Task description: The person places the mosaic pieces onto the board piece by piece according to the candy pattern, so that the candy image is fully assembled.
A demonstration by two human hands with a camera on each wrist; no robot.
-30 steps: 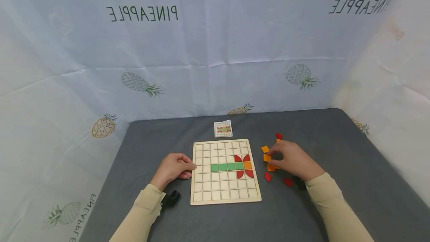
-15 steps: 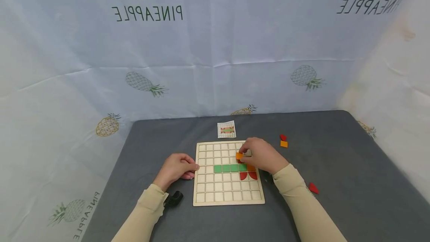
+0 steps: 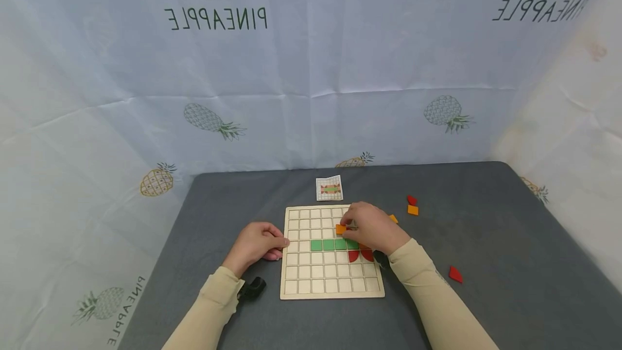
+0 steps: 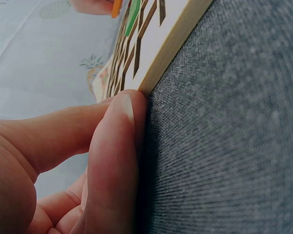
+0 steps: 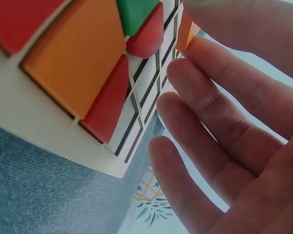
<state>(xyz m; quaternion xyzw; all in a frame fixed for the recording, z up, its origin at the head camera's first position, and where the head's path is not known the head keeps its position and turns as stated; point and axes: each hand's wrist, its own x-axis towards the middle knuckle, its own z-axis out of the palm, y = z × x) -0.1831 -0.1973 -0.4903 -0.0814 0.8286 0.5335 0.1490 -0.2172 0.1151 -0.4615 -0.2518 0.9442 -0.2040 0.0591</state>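
Observation:
In the head view a wooden grid board (image 3: 332, 295) lies on the dark table. My left hand (image 3: 257, 242) is at its left edge, thumb and index finger pinching the side, as the left wrist view shows up close. Over the grid, my right hand (image 3: 373, 227) pinches an orange square tile (image 3: 340, 229) between thumb and index finger. That tile sits just above the row of green square tiles (image 3: 328, 245). Red quarter-round tiles (image 3: 353, 256) lie below the row's right end. In the right wrist view another orange tile (image 5: 78, 58) lies in the board between red tiles.
A small pattern card (image 3: 329, 188) lies behind the board. To the right are a loose orange tile (image 3: 413, 210), a red tile (image 3: 412, 200) near it, and another red tile (image 3: 455, 274) closer to me. A pineapple-print cloth (image 3: 311, 69) hangs behind the table.
My right hand has left the loose tiles at the right and come left over the board with an orange tile. My left hand has stayed at the board's edge.

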